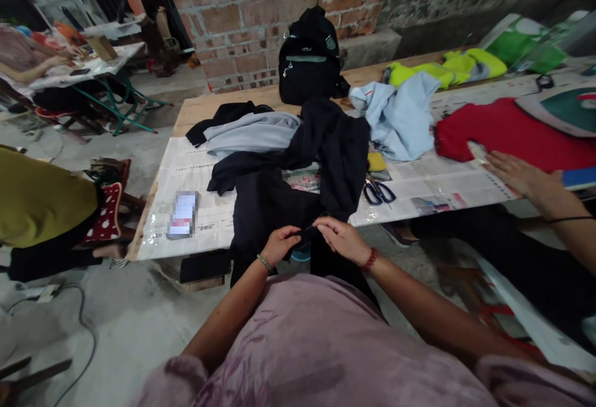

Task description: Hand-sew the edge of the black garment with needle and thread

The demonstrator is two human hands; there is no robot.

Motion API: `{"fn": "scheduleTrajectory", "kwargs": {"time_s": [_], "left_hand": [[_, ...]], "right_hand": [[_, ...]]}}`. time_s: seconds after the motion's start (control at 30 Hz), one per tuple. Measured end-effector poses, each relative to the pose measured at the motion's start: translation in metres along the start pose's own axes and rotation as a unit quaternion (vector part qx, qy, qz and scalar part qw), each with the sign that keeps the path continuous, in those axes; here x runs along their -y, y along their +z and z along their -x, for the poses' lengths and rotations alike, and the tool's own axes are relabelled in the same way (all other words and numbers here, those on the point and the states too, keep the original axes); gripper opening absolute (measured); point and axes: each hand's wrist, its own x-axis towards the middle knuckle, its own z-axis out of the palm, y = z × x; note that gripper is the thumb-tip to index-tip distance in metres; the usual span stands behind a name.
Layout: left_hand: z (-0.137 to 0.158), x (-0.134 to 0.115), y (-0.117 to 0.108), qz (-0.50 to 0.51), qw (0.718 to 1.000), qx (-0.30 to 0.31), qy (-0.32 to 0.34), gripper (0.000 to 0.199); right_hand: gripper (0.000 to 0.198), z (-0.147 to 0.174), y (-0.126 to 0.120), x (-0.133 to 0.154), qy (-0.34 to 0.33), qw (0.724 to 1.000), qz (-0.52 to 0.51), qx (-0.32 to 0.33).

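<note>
A dark garment (261, 202) spreads over the table and hangs off its front edge towards my lap. My left hand (280, 244) pinches the near edge of this dark cloth between thumb and fingers. Close beside it, my right hand (342, 239) is closed in a pinch, with a thin thread (325, 214) looping at the fingertips; any needle there is too small to make out. Dark blue-handled scissors (379, 192) lie on the table beyond my right hand, beside a small yellow piece (376, 161).
A newspaper-covered table (209, 208) holds a phone (183, 214), a black backpack (310, 59), a light blue garment (398, 115) and a yellow-green vest (447, 69). At right, another person's hand (521, 174) rests by red cloth (493, 128). A seated person (41, 196) is at left.
</note>
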Motion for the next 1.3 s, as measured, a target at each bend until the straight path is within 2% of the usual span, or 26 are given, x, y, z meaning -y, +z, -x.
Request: {"fn": "scheduleTrajectory", "kwargs": {"time_s": [0.23, 0.4, 0.57, 0.73, 1.07, 1.3], "left_hand": [[0.003, 0.003, 0.007, -0.051, 0.995, -0.079, 0.028, 0.023], [0.005, 0.002, 0.011, -0.049, 0.992, -0.109, 0.043, 0.019], [0.006, 0.002, 0.012, -0.072, 0.986, -0.13, 0.073, 0.014], [0.005, 0.007, 0.012, -0.11, 0.976, -0.137, 0.132, 0.009], [0.005, 0.008, 0.012, -0.115, 0.976, -0.139, 0.118, 0.009], [0.007, 0.013, 0.012, -0.168, 0.954, -0.134, 0.208, 0.006]], "right_hand": [[0.022, 0.016, 0.024, -0.013, -0.036, 0.996, 0.079, 0.003], [0.022, 0.016, 0.033, -0.016, -0.064, 0.992, 0.113, -0.005], [0.022, 0.015, 0.035, -0.018, -0.056, 0.991, 0.124, -0.002], [0.022, 0.015, 0.036, -0.018, -0.056, 0.991, 0.118, -0.002], [0.023, 0.015, 0.034, -0.018, -0.052, 0.992, 0.113, 0.0], [0.022, 0.016, 0.043, -0.021, -0.035, 0.993, 0.113, -0.014]]}}
